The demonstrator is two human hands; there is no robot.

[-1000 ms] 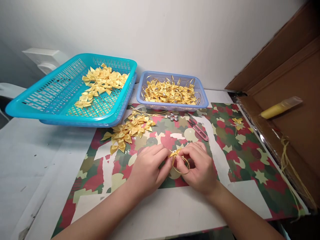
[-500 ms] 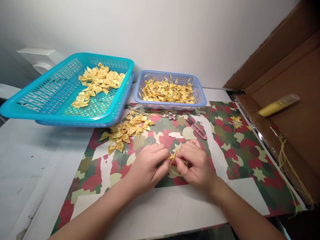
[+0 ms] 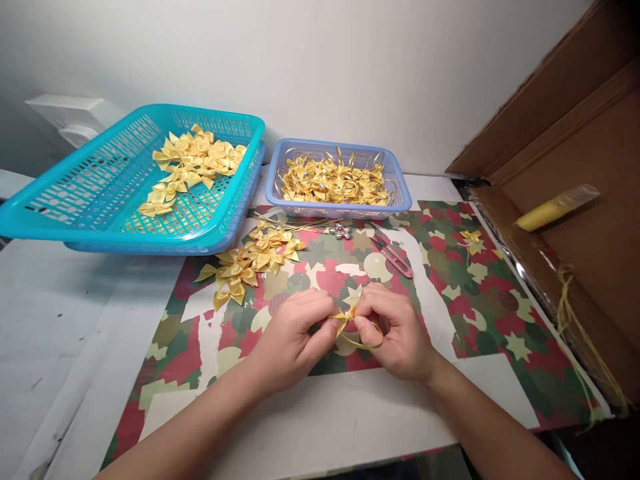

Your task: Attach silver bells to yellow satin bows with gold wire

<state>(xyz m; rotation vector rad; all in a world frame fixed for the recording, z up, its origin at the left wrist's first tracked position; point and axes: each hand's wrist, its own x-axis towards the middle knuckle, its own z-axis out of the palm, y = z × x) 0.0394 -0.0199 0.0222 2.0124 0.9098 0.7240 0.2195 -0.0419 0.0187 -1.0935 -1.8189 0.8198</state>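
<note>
Between my two hands is a yellow ribbon bow (image 3: pixel 345 319) with a loop of gold cord (image 3: pixel 361 345) hanging under it. My left hand (image 3: pixel 303 330) pinches the bow's left side between thumb and forefinger. On the other side, my right hand (image 3: pixel 395 327) pinches its right end, with the cord loop passing by the right thumb. Loose yellow bows (image 3: pixel 255 257) lie in a pile beyond my left hand. Several small silver bells (image 3: pixel 341 231) and some lengths of gold cord (image 3: pixel 295 225) rest behind the pile. Pink thread snips (image 3: pixel 393 257) lie beyond my right hand.
At the left, a turquoise basket (image 3: pixel 200 235) of yellow bows is stacked on a blue one. A periwinkle basket (image 3: pixel 340 210) by the wall holds bows with gold loops. One bow (image 3: pixel 471 237) lies at right. A yellow tube (image 3: pixel 555 208) sticks out beside the cardboard (image 3: pixel 575 147).
My right fingers have shifted their pinch on the bow and drawn closer together. The cord loop has swung to the right and looks flatter.
</note>
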